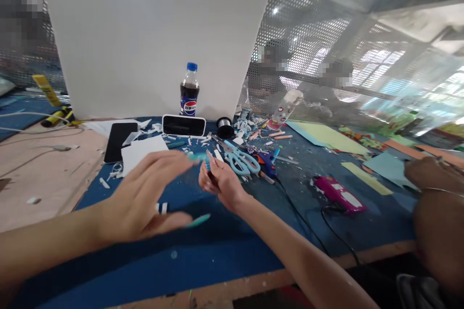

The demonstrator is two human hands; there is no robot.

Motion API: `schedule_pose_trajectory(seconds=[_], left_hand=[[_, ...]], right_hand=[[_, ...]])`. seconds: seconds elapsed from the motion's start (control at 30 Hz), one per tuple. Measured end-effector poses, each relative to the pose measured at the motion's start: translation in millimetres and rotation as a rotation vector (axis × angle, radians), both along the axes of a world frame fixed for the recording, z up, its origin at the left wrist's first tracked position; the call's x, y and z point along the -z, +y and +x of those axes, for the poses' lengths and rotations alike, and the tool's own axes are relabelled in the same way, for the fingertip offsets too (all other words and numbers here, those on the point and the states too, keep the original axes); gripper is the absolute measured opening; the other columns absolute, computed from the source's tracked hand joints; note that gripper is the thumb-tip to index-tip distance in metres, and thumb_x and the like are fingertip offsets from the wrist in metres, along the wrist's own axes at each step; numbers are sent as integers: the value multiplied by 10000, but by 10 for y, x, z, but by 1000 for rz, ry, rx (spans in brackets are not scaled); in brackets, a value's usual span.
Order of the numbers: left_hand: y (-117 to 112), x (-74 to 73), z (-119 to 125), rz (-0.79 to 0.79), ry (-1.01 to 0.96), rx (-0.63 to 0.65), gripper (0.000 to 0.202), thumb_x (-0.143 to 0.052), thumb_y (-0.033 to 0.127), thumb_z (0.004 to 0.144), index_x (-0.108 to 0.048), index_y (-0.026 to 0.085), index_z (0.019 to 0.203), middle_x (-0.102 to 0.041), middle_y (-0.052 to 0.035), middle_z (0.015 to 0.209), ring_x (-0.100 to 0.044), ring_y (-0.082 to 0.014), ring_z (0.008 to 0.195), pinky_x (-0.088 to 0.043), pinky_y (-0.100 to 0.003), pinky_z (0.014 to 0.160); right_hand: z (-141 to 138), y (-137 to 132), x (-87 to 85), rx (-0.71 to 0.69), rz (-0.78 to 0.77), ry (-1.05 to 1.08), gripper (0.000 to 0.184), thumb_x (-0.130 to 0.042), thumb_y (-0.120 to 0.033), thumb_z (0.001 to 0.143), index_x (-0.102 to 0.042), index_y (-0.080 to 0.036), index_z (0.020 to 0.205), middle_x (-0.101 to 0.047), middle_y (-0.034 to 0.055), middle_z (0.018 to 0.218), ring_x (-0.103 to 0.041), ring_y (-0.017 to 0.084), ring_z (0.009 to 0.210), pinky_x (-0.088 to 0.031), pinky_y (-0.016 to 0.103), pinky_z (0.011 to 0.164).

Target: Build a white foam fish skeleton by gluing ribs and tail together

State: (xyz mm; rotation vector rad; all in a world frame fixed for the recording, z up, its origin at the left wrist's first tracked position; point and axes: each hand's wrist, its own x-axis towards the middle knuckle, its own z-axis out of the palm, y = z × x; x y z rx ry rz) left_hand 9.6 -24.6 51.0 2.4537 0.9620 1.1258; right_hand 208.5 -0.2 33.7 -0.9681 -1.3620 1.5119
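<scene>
My left hand (145, 198) hovers over the blue mat (217, 246) with fingers spread and stretched out, blurred by motion, holding nothing. My right hand (221, 181) is just to its right, fingers curled and pinched around a small blue-and-white piece (208, 163) that I cannot make out. The fingertips of the two hands nearly meet. Light blue scissors (239, 160) lie right behind my right hand. A blue glue gun (266, 161) lies beside the scissors.
A cola bottle (189, 91) stands before a white board. Two phones (119, 141) (183, 125) and white paper (143, 150) lie behind my hands. A pink glue gun (339, 194) with black cable lies right. Another person's arm (435, 193) is at far right, near coloured paper sheets (326, 136).
</scene>
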Motion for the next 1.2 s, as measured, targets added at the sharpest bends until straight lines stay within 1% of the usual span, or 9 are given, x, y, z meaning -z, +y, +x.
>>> schedule_pose_trajectory(seconds=[0.1,0.2,0.3,0.43,0.57,0.87,1.03,1.13,1.2], left_hand=[[71,62,130,-8,80,-30,679,-526,569,835,-342,242,1400,-473,-111,1403,-462,-309,1269,-436,-489,1019],[130,139,190,-82,62,-44,637,-511,555,853,-375,242,1391,-496,-92,1390,-500,-284,1246,-482,-429,989],[155,145,189,-165,-20,-45,605,-568,497,836,-427,243,1366,-552,-72,1340,-584,-263,1153,-599,-298,746],[164,93,194,-275,-119,-79,625,-652,416,774,-461,253,1347,-615,-50,1267,-629,-270,1080,-557,-200,458],[177,115,208,-331,-156,-121,499,-687,414,729,-612,284,1204,-644,-28,1222,-663,-297,1000,-574,-228,450],[174,203,216,-351,-301,-125,370,-700,407,717,-687,313,1075,-712,-8,1082,-684,-288,947,-617,-395,769],[231,127,210,-364,-412,-103,363,-712,411,697,-682,269,1030,-721,-23,1050,-688,-253,939,-588,-398,851],[301,126,167,-343,-389,-108,388,-680,427,727,-656,267,1080,-703,-36,1086,-683,-241,930,-585,-390,840],[363,146,131,-299,-303,-99,349,-631,438,772,-660,284,1084,-686,-41,1104,-667,-237,943,-588,-364,794]], right_hand=[[-105,-44,45,-56,-104,183,420,-450,-518,889,-372,-207,617,-348,-69,451,-285,76,405,-232,227,432],[-160,-67,57,-80,-185,243,406,-482,-541,867,-398,-210,648,-374,-68,480,-319,81,418,-240,222,428],[-176,-90,53,-100,-264,280,345,-490,-506,879,-428,-211,711,-425,-61,555,-340,74,432,-245,214,433],[-197,-131,53,-162,-296,347,378,-456,-520,903,-415,-204,699,-384,-74,514,-315,63,415,-255,213,448],[-235,-168,37,-196,-364,347,421,-500,-583,856,-386,-209,701,-332,-98,451,-313,62,404,-243,198,436],[-277,-186,96,-231,-284,311,466,-512,-627,819,-347,-218,669,-297,-106,433,-273,64,401,-230,191,420],[-63,-89,18,-227,69,-303,614,-130,-679,884,-451,-210,652,-477,-4,537,-452,119,462,-331,256,467],[280,71,-234,256,460,-1032,501,-315,-596,899,-551,-182,743,-568,53,668,-534,171,638,-371,291,592],[569,198,-387,632,357,-1388,452,-273,-458,948,-585,-133,971,-634,133,862,-584,214,804,-409,314,674]])
